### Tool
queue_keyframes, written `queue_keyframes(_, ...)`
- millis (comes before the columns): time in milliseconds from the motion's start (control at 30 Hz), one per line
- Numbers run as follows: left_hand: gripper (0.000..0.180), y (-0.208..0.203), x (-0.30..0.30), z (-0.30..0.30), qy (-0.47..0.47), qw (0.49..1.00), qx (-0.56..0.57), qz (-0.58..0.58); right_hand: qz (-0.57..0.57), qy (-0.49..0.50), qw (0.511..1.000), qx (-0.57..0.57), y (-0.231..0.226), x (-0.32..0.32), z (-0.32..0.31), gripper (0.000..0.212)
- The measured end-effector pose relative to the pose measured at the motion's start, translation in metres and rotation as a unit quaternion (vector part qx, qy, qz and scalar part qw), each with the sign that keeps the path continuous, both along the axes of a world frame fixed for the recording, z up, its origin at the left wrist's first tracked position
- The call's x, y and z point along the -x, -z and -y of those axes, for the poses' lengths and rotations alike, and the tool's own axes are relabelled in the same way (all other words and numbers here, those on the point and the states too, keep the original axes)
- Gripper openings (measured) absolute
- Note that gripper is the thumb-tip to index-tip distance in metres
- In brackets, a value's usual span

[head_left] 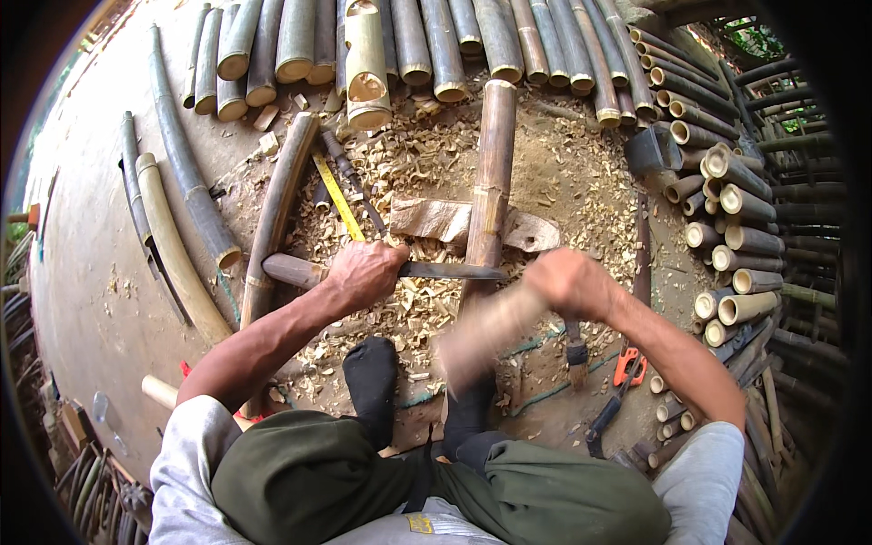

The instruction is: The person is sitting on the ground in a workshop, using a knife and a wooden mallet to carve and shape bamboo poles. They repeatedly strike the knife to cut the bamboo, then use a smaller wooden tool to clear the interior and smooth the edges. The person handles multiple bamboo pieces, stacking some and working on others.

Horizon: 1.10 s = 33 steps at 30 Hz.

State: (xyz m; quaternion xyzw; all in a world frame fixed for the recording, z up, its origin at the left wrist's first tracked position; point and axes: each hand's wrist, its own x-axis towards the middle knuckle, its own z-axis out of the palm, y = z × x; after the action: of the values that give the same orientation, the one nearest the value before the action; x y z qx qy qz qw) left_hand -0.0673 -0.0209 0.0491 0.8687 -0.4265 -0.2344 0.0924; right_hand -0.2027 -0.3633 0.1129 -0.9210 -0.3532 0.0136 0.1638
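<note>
My left hand [366,274] is closed round a large knife, whose dark blade [454,271] lies flat across a brown bamboo pole [491,168]. The knife's thick wooden handle [295,271] sticks out to the left of that hand. In my right hand [572,283], fingers wrapped, is a pale wooden stick [490,331], smeared by motion, slanting down over the pole's near part. The pole rests across a rough wood block [431,219]. My socked feet stand close by, one beside the pole's near end, which the stick partly hides.
Cut bamboo lengths [445,54] line the far side, and more are stacked at right [745,236]. A yellow measuring tape [338,195] lies among shavings. An orange-handled tool [629,368] and a brush [577,354] lie right of my feet. Long bamboo pieces [186,254] lie at left.
</note>
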Motion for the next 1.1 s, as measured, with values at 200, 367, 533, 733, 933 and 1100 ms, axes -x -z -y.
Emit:
queue_keyframes(200,0.007,0.004,-0.002,-0.005,-0.007,1.000,-0.014,0.001,0.059,-0.076,0.995,0.020,-0.014,0.028,-0.042,0.012)
queue_keyframes(367,0.006,0.006,-0.004,-0.003,-0.006,1.000,0.008,0.008,-0.019,0.044,0.970,0.238,0.005,-0.006,0.003,0.009)
queue_keyframes(533,0.006,0.003,-0.004,-0.003,-0.009,1.000,-0.011,-0.006,0.130,-0.129,0.983,-0.014,-0.018,0.019,-0.049,0.009)
queue_keyframes(733,0.007,0.010,-0.001,-0.013,-0.027,1.000,-0.003,-0.007,-0.031,0.033,0.989,0.140,-0.004,0.009,-0.034,0.013)
queue_keyframes(933,0.007,0.006,-0.002,-0.001,-0.006,1.000,-0.007,0.006,0.048,0.006,0.998,0.034,-0.006,-0.017,-0.011,0.015)
queue_keyframes(1100,0.006,0.014,-0.008,-0.005,-0.020,1.000,-0.001,0.020,0.072,-0.014,0.997,0.028,-0.008,0.013,-0.062,0.012)
